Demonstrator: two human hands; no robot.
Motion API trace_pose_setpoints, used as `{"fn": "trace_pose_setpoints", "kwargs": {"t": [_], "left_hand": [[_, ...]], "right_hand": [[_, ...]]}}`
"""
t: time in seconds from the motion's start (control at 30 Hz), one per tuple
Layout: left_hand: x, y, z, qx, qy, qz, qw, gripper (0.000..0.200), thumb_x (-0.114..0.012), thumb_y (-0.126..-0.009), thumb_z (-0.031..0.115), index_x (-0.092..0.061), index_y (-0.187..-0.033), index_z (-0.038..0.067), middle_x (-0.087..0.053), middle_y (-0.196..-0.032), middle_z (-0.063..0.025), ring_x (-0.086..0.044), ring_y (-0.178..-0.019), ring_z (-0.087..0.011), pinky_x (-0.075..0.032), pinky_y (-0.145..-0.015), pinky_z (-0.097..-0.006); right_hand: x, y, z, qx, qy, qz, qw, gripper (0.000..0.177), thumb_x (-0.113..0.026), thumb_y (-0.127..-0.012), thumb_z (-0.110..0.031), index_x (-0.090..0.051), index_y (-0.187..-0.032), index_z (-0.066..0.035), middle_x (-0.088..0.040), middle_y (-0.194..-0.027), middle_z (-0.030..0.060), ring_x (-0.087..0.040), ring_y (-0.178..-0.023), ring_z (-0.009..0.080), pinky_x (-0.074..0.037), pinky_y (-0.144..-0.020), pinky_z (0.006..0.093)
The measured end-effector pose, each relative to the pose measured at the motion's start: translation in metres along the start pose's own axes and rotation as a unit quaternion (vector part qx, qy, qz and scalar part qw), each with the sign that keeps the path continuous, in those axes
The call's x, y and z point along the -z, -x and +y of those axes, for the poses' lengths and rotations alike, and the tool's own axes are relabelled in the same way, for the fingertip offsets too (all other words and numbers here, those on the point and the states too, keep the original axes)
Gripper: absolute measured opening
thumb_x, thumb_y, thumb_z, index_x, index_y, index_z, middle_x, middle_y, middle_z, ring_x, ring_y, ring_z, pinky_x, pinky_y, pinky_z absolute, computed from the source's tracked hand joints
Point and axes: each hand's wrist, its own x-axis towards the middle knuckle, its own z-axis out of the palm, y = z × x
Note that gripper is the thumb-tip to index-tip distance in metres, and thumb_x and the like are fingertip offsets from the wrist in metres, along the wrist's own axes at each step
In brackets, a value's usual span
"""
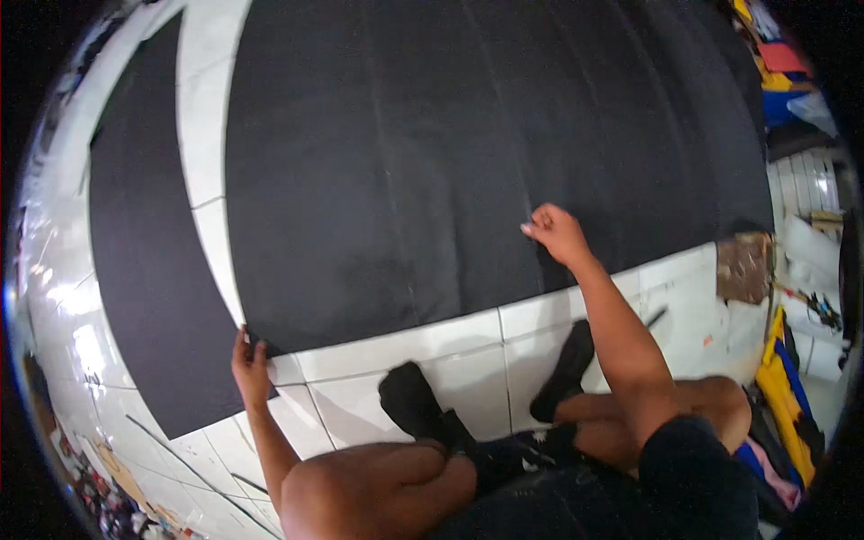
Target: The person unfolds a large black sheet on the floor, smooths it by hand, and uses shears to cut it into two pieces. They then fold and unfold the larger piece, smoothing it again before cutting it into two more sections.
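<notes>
A large black fabric sheet point(387, 162) lies spread over the white tiled floor, with faint lines and creases along it. To its left is a narrower black fabric strip point(144, 252), split from the sheet by a gap that narrows to a point near me. My left hand point(252, 367) is at that point, thumb and finger closed on the fabric at the sheet's near left corner. Over the sheet's near part, my right hand point(558, 236) is curled in a pinch. Whatever its fingertips may hold is too small to make out.
My feet in black socks point(409, 396) rest on the white tiles point(450, 337) by the sheet's near edge. A brown patch point(745, 268) lies at its near right corner. Thin dark rods point(193, 468) lie at lower left. Yellow and blue cloth point(787, 396) is piled on the right.
</notes>
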Motion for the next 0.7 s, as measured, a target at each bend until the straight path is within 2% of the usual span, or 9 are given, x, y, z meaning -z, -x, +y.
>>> {"fn": "trace_pose_setpoints", "kwargs": {"t": [0.03, 0.07, 0.1, 0.13, 0.2, 0.37, 0.47, 0.57, 0.7], "left_hand": [[-0.004, 0.004, -0.004, -0.021, 0.024, 0.016, 0.999, 0.057, -0.065, -0.089, -0.001, -0.048, -0.144, 0.004, -0.057, -0.095, -0.0029, -0.053, -0.079, -0.0108, -0.047, -0.070, -0.0251], [-0.008, 0.004, -0.011, -0.047, 0.050, 0.036, 0.997, 0.061, -0.066, -0.086, -0.002, -0.047, -0.144, 0.002, -0.054, -0.093, -0.0027, -0.051, -0.077, -0.0118, -0.046, -0.069, -0.0252], [-0.007, 0.005, -0.036, -0.065, 0.035, 0.030, 0.997, 0.065, -0.068, -0.083, -0.004, -0.046, -0.144, 0.001, -0.055, -0.099, -0.0057, -0.053, -0.080, -0.0139, -0.048, -0.072, -0.0263], [-0.006, 0.005, -0.034, -0.066, 0.024, 0.031, 0.997, 0.068, -0.069, -0.081, -0.004, -0.045, -0.144, 0.000, -0.055, -0.102, -0.0075, -0.054, -0.081, -0.0150, -0.048, -0.073, -0.0268], [-0.008, 0.017, -0.006, -0.048, 0.005, 0.031, 0.998, 0.074, -0.072, -0.076, -0.005, -0.044, -0.144, -0.002, -0.053, -0.104, -0.0101, -0.055, -0.081, -0.0162, -0.049, -0.074, -0.0272], [-0.003, 0.022, 0.005, -0.084, -0.072, 0.031, 0.993, 0.075, -0.075, -0.075, -0.004, -0.044, -0.143, -0.004, -0.050, -0.096, -0.0092, -0.053, -0.075, -0.0149, -0.049, -0.070, -0.0270], [-0.003, 0.026, 0.020, -0.072, -0.082, 0.028, 0.994, 0.076, -0.075, -0.074, -0.006, -0.044, -0.143, -0.005, -0.049, -0.095, -0.0109, -0.055, -0.073, -0.0179, -0.049, -0.069, -0.0282], [-0.004, 0.024, 0.014, -0.072, -0.073, 0.031, 0.994, 0.076, -0.076, -0.074, -0.006, -0.043, -0.143, -0.004, -0.050, -0.096, -0.0111, -0.057, -0.073, -0.0182, -0.050, -0.069, -0.0286], [-0.003, 0.025, 0.020, -0.048, -0.072, 0.023, 0.996, 0.076, -0.076, -0.074, -0.006, -0.044, -0.143, -0.004, -0.050, -0.095, -0.0106, -0.056, -0.072, -0.0165, -0.050, -0.069, -0.0281]], "right_hand": [[-0.001, -0.001, 0.001, 0.005, 0.013, 0.001, 1.000, 0.036, -0.082, -0.080, -0.027, -0.063, -0.095, 0.000, -0.067, -0.087, 0.0077, -0.062, -0.080, 0.0186, -0.050, -0.074, 0.0336], [-0.003, 0.001, -0.001, 0.010, -0.066, 0.009, 0.998, 0.038, -0.082, -0.079, -0.026, -0.061, -0.097, 0.000, -0.067, -0.090, 0.0092, -0.061, -0.082, 0.0176, -0.050, -0.075, 0.0340], [-0.004, -0.003, 0.006, 0.019, -0.007, 0.007, 1.000, 0.038, -0.082, -0.079, -0.024, -0.060, -0.098, 0.000, -0.066, -0.091, 0.0095, -0.061, -0.083, 0.0169, -0.050, -0.076, 0.0342], [-0.007, -0.002, 0.007, 0.024, -0.058, 0.017, 0.998, 0.037, -0.083, -0.079, -0.023, -0.059, -0.096, -0.001, -0.065, -0.088, 0.0086, -0.061, -0.082, 0.0166, -0.050, -0.075, 0.0334], [-0.008, -0.004, 0.004, -0.012, -0.040, 0.017, 0.999, 0.038, -0.083, -0.078, -0.025, -0.059, -0.095, -0.002, -0.065, -0.084, 0.0076, -0.060, -0.079, 0.0165, -0.049, -0.073, 0.0326], [-0.005, -0.006, -0.039, -0.062, -0.014, 0.086, 0.994, 0.033, -0.081, -0.081, -0.022, -0.061, -0.097, -0.001, -0.059, -0.075, 0.0012, -0.055, -0.068, 0.0114, -0.046, -0.065, 0.0278], [-0.010, -0.026, -0.036, -0.031, -0.055, 0.133, 0.989, 0.031, -0.080, -0.082, -0.020, -0.061, -0.097, -0.001, -0.061, -0.077, 0.0019, -0.056, -0.070, 0.0120, -0.046, -0.065, 0.0282], [-0.013, -0.048, -0.028, -0.052, -0.072, 0.117, 0.989, 0.032, -0.078, -0.084, -0.023, -0.061, -0.103, -0.002, -0.066, -0.086, 0.0068, -0.063, -0.078, 0.0191, -0.049, -0.073, 0.0349], [-0.019, -0.051, -0.017, -0.031, -0.063, 0.120, 0.990, 0.025, -0.075, -0.086, -0.017, -0.062, -0.101, -0.002, -0.064, -0.083, 0.0054, -0.060, -0.074, 0.0163, -0.048, -0.069, 0.0326]]}}
